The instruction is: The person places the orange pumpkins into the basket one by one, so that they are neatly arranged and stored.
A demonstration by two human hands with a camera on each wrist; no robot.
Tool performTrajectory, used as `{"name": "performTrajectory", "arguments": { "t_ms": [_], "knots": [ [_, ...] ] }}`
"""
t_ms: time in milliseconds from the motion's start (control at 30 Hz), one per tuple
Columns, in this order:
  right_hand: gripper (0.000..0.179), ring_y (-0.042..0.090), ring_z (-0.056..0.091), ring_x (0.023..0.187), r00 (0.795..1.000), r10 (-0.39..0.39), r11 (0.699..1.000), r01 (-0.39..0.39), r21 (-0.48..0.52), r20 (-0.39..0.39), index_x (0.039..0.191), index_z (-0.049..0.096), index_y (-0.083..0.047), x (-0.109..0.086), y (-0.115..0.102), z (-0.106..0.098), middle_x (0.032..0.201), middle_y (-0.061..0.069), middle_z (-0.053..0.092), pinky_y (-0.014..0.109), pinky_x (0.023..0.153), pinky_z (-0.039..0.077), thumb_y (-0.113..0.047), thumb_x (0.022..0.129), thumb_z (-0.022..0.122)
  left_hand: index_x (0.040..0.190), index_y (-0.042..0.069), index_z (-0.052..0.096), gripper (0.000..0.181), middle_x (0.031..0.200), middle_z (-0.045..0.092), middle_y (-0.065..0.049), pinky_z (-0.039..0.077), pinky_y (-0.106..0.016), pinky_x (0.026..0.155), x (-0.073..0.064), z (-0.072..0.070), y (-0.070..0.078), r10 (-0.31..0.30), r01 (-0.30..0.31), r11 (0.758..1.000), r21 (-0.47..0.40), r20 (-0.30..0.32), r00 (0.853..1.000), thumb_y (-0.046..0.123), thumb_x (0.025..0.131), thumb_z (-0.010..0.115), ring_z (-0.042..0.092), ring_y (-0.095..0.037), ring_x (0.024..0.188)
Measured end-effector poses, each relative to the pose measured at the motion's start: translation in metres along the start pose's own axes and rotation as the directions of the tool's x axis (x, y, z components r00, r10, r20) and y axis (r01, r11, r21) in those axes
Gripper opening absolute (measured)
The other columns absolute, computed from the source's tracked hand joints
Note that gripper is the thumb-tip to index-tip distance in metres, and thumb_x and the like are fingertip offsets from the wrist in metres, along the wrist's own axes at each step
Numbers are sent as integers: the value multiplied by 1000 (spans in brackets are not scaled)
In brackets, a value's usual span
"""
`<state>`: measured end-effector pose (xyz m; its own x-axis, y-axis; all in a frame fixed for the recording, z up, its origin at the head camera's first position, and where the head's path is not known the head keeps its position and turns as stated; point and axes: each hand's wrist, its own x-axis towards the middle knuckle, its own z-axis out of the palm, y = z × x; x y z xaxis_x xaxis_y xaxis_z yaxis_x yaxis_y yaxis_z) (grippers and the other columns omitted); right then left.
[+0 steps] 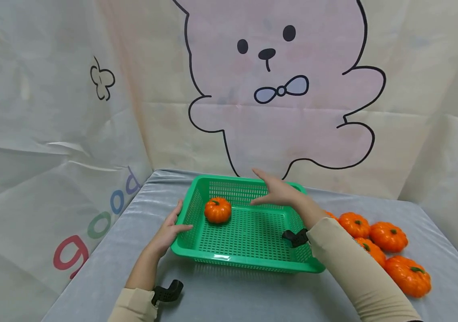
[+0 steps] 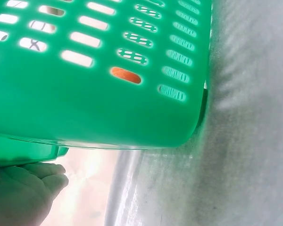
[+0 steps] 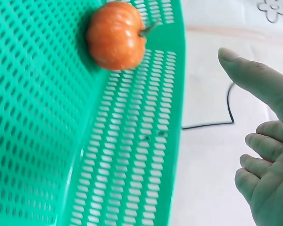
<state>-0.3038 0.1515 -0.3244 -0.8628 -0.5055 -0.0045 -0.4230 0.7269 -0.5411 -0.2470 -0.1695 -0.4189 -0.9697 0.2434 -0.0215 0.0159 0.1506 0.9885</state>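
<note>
A green plastic basket (image 1: 245, 260) with slotted walls stands on the table. One small orange pumpkin (image 1: 218, 210) with a green stem sits inside, at its left end; the right wrist view also shows this pumpkin (image 3: 117, 36). At the basket's left rim, my left hand (image 1: 168, 230) holds on, thumb over the edge and fingers along the outside. In the left wrist view, the hand (image 2: 26, 193) shows only partly beside the rim. My right hand (image 1: 279, 190) is raised over the back right of the basket, thumb and fingers spread, holding nothing.
Several orange pumpkins (image 1: 408, 276) lie grouped on the table to the right of the basket, partly behind my right sleeve (image 1: 353, 264). Grey cloth (image 1: 229, 299) covers the table. A printed fabric backdrop (image 1: 414, 147) rises behind and at both sides.
</note>
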Motion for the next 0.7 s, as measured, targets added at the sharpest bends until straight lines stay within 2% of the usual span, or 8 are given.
{"name": "performTrajectory", "arguments": {
  "t_ms": [300, 700],
  "knots": [
    [102, 39, 18, 140, 995, 19, 1000, -20, -11, -96, 151, 7, -12, -23, 17, -20, 157, 15, 10, 57, 106, 28, -32, 78, 74, 150, 7, -2, 86, 157, -12, -7, -2, -47, 116, 0, -3, 0, 1, -1, 1000, -8, -3, 1000, 2, 86, 55, -12, -24, 144],
    [103, 45, 21, 137, 984, 107, 993, -112, -27, -141, 152, 4, -18, -44, 29, -36, 155, 21, 13, 62, 103, 28, -44, 78, 71, 150, 7, -4, 86, 157, -13, -6, -2, -46, 116, 0, -1, 1, -2, 3, 1000, -23, 7, 1000, 2, 87, 54, -13, -23, 144]
  ]
}}
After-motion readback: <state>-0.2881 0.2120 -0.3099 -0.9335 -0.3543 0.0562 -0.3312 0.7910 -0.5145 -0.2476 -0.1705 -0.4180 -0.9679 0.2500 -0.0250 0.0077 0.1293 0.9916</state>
